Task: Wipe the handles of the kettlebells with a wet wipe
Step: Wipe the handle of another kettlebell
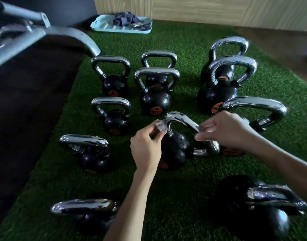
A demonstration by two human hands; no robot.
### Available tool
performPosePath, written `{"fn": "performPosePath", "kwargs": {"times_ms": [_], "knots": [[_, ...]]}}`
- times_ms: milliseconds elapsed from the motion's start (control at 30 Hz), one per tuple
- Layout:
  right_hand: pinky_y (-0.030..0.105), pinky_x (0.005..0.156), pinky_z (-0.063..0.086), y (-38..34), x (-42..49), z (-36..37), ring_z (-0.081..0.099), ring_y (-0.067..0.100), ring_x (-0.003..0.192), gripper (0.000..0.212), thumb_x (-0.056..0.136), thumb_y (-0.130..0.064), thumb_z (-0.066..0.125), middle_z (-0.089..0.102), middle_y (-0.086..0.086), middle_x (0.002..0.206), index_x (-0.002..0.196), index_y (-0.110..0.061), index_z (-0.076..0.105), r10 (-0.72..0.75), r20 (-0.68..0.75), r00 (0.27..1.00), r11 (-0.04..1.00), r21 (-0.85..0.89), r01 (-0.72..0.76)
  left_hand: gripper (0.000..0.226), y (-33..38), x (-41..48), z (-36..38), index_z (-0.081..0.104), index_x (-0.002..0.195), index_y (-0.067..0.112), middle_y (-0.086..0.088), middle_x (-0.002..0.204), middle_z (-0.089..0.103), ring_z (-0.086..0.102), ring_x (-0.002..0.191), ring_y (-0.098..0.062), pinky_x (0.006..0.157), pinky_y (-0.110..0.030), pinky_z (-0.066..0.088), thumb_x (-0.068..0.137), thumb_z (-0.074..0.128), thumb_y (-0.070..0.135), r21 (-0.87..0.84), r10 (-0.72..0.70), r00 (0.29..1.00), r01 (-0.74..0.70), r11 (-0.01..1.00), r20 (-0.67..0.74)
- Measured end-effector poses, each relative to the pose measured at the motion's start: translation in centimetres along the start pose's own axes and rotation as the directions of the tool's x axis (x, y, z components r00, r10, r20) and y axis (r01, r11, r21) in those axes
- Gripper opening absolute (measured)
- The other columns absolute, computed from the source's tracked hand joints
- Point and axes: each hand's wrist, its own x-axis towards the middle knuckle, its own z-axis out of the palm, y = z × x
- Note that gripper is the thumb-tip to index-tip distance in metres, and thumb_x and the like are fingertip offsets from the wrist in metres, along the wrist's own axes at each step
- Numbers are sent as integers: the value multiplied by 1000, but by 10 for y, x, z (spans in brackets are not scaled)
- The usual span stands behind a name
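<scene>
Most of the view is taken up by green turf (184, 192), on which black kettlebells (155, 100) with chrome handles are set in rough rows. A grey frame (45, 32) is cut off at the upper left. A pale tray (104, 26) with dark cloths (126, 20) is seen at the far edge.

The kettlebell (173, 150) being worked on lies at the middle of the turf, tilted, with its handle (182, 119) leaning right. The handle's right limb is gripped by the right hand (225, 131), with the fingers (201, 136) curled on it. The wipe (160, 126) is pinched between thumb and fingers of the left hand (145, 146) and held against the handle's left corner.

The task is judged to be partway done: one handle is in hand. Which of the others are finished cannot be told, as the sheen on them is blurred.

The nearest kettlebells are smeared and partly cut off. One is largely hidden behind the right hand. Whether the wipe reaches under the right fingers cannot be made out.
</scene>
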Motion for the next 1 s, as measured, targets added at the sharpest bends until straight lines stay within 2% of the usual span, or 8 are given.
{"fn": "performPosePath", "kwargs": {"times_ms": [233, 367, 500, 633, 733, 800, 933, 1000], "knots": [[38, 80, 61, -58, 15, 19, 72, 13, 82, 22, 73, -56, 84, 77, -8, 83, 82, -37, 77, 6, -86, 996, 1000, -2, -6, 35, -14, 16, -12, 75, 121, 23, 20, 101, 71, 56, 60, 21, 53, -4, 44, 90, 77, 37, -134, -212, 977, 207, 969, -26], [38, 81, 61, -74, 21, 22, 72, 14, 84, 25, 72, -58, 84, 78, -7, 84, 80, -35, 77, 5, -76, 997, 999, -49, -8, 21, -19, 26, -18, 74, 118, 29, 9, 126, 70, 64, 110, -8, 83, -20, 47, 99, 66, 27, -315, -411, 894, 447, 837, 178], [39, 81, 62, -66, 18, 18, 72, 9, 81, 22, 71, -57, 84, 77, -11, 79, 86, -41, 79, 34, -53, 998, 999, -1, -34, 22, -6, 29, -19, 72, 102, 38, 14, 102, 66, 54, 72, -11, 59, -24, 38, 104, 52, 29, -430, -485, 793, 608, 668, 369], [36, 76, 62, -70, 18, 21, 71, 8, 77, 24, 72, -57, 84, 75, -14, 75, 90, -41, 79, 8, -73, 997, 1000, -4, -9, 20, -12, 22, -9, 74, 104, 33, 0, 100, 70, 58, 65, -10, 68, -27, 50, 104, 55, 36, -428, -378, 901, 433, 793, 212], [35, 75, 62, -70, 18, 22, 71, 7, 76, 23, 72, -56, 84, 75, -15, 74, 89, -43, 79, 8, -67, 998, 1000, 1, -8, 38, -16, 19, -7, 68, 132, 17, 2, 129, 70, 67, 100, 1, 76, -6, 48, 98, 65, 35, -439, -379, 923, 367, 820, 65], [34, 77, 61, -66, 18, 19, 70, 5, 77, 20, 69, -57, 86, 75, -17, 74, 83, -45, 78, 30, -58, 998, 998, 50, -27, 40, -20, 17, -4, 69, 130, 18, 4, 131, 69, 65, 115, -4, 92, -12, 50, 93, 73, 34, -431, -381, 924, 336, 837, -20], [29, 77, 59, -61, 20, 19, 69, 0, 77, 15, 69, -58, 85, 74, -22, 73, 79, -49, 77, 9, -27, 1000, 996, 93, -6, 37, -13, 17, -7, 73, 123, 27, 10, 79, 77, 39, 39, -4, 37, -18, 33, 88, 77, 39, -425, -254, 955, 167, 890, -156], [31, 82, 59, -56, 24, 20, 71, 3, 81, 10, 74, -55, 83, 76, -20, 78, 80, -53, 75, -28, 24, 999, 994, 104, 26, 31, -14, 21, -13, 72, 118, 37, 12, 70, 71, 23, 37, -7, 36, -22, 20, 88, 77, 39, -431, -176, 971, 91, 898, -161]]}}
